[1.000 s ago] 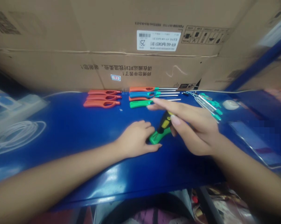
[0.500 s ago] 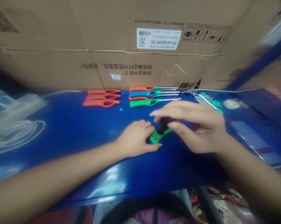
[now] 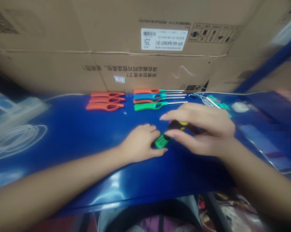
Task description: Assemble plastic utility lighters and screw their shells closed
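On the blue table, my left hand (image 3: 142, 143) is closed around the end of a green lighter handle (image 3: 161, 142), thumb along its near side. My right hand (image 3: 203, 129) grips a short black and yellow screwdriver (image 3: 178, 125) over that handle; its tip is hidden, so I cannot tell whether it touches a screw. Behind my hands lie finished-looking lighters with metal rods: a green one (image 3: 147, 106), a blue one (image 3: 145, 97) and orange ones (image 3: 145, 91). To their left sit three orange lighter handles (image 3: 99, 107) without rods.
A cardboard box (image 3: 63, 71) stands along the table's back edge. Rods, wires and small green parts (image 3: 221, 105) lie at the back right, beside a white rounded object (image 3: 240, 107). A phone-like slab (image 3: 266, 146) is at right, a coiled white cable (image 3: 22, 140) at left.
My right hand has turned the screwdriver, tilting it so its yellow markings show, and the fingers have shifted slightly. The left hand stays still on the green handle.
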